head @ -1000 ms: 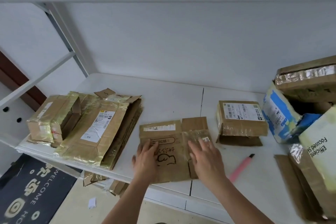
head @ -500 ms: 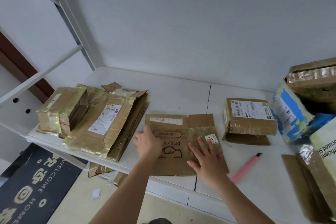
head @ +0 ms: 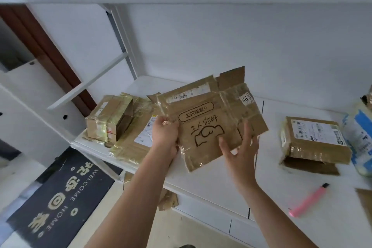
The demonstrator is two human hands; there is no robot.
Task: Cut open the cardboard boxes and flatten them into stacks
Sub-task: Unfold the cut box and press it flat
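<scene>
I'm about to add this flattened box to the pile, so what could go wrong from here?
Only the left hand grips the flattened box; the right hand is open beside it, so it may slip. The stack overhangs the table edge, and another sheet could tip it off. The pink cutter lies where an arm could knock it.

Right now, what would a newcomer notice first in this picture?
First, the flattened cardboard box with black handwriting and a doodle, held up mid-frame: the left hand pinches its left edge, the right hand supports it with spread fingers. Behind it at left lies a stack of flattened boxes; a pink utility knife lies lower right.
</scene>
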